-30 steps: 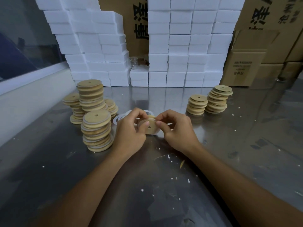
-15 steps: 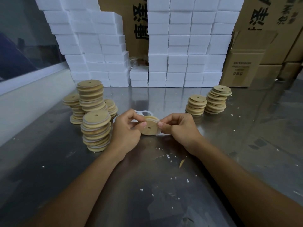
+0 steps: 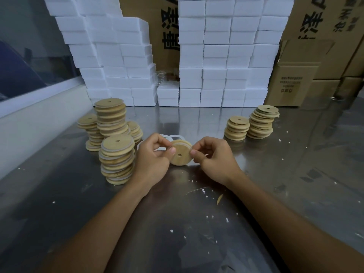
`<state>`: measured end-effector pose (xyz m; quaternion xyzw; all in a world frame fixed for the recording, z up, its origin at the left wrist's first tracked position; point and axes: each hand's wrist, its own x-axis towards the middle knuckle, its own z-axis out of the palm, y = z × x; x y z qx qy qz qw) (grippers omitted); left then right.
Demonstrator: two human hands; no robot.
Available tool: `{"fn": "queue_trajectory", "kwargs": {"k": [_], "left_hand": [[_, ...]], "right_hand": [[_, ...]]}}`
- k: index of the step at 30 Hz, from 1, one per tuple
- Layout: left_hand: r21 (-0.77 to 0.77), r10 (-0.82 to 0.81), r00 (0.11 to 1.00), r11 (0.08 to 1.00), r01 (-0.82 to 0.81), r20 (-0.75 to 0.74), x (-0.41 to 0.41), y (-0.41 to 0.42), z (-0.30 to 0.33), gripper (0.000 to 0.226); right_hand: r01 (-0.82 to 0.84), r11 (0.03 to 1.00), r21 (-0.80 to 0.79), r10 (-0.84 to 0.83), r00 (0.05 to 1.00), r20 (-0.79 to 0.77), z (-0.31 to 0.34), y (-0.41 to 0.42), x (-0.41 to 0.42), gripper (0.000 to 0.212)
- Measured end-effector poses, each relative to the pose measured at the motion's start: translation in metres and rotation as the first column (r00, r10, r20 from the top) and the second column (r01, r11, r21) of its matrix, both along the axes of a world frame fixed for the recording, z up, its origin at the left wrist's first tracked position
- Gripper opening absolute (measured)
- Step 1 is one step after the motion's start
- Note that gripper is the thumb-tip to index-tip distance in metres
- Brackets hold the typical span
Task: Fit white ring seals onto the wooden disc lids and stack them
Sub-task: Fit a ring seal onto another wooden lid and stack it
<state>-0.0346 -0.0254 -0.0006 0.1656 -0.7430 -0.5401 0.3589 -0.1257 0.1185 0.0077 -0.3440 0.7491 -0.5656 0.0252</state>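
Disc lid [image 3: 180, 153] now tilted face-up, both hands, left hand [image 3: 152, 156] and right hand [image 3: 213, 159], pinching its rim; seal being seated, stacking next.

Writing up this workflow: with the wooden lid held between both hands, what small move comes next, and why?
Probably set the round wooden lid, pinched by the left hand and right hand, onto the nearest sealed-lid stack; a white band already shows around its rim.

At twelve o'clock, between the white foam stacks, a cardboard carton [image 3: 157, 30] carries large black Chinese characters, partly hidden; "泽" is legible. At two o'clock a second carton [image 3: 323, 16] shows "泽" again, cropped. The open box [image 3: 291, 83] below bears small print, too blurred to read.
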Motion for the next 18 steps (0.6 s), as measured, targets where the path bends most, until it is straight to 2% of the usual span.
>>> {"fn": "queue_trajectory", "kwargs": {"k": [3, 5, 6, 8, 10, 13, 15, 18], "left_hand": [[-0.212, 0.056, 0.998, 0.976, -0.053, 0.005, 0.001, 0.002, 0.002, 0.031], [-0.275, 0.080, 0.997, 0.959, -0.075, 0.007, 0.001, 0.002, 0.002, 0.030], [-0.251, 0.069, 0.998, 0.966, -0.066, 0.002, 0.001, 0.002, 0.002, 0.030], [-0.093, 0.019, 1.000, 0.995, -0.021, -0.019, 0.000, 0.003, 0.004, 0.027], [0.095, 0.008, 0.999, 0.995, -0.003, -0.052, 0.000, 0.007, 0.007, 0.023], [0.302, 0.025, 0.997, 0.953, -0.003, -0.067, 0.000, 0.010, 0.013, 0.021], [0.352, -0.005, 0.998, 0.936, 0.028, -0.066, 0.000, 0.012, 0.014, 0.020], [0.379, -0.101, 0.993, 0.918, 0.120, -0.068, 0.001, 0.017, 0.013, 0.019]], "right_hand": [[0.044, 0.999, 0.001, -0.043, 0.983, -0.177, -0.001, 0.000, 0.003, 0.011], [0.043, 0.999, -0.030, -0.049, 0.970, -0.240, -0.001, 0.000, 0.003, 0.008], [0.041, 0.998, -0.055, -0.054, 0.965, -0.256, -0.002, 0.001, 0.002, 0.007], [0.030, 0.994, -0.109, -0.056, 0.968, -0.246, -0.001, 0.000, 0.003, 0.005], [-0.007, 0.990, -0.143, -0.016, 0.987, -0.158, -0.001, -0.001, 0.004, 0.007], [-0.076, 0.980, -0.183, 0.093, 0.992, 0.087, 0.001, -0.001, 0.003, 0.015], [-0.045, 0.970, -0.238, 0.095, 0.974, 0.203, 0.002, -0.001, 0.001, 0.013], [0.101, 0.932, -0.348, 0.022, 0.943, 0.332, 0.007, -0.001, 0.002, 0.005]]}}
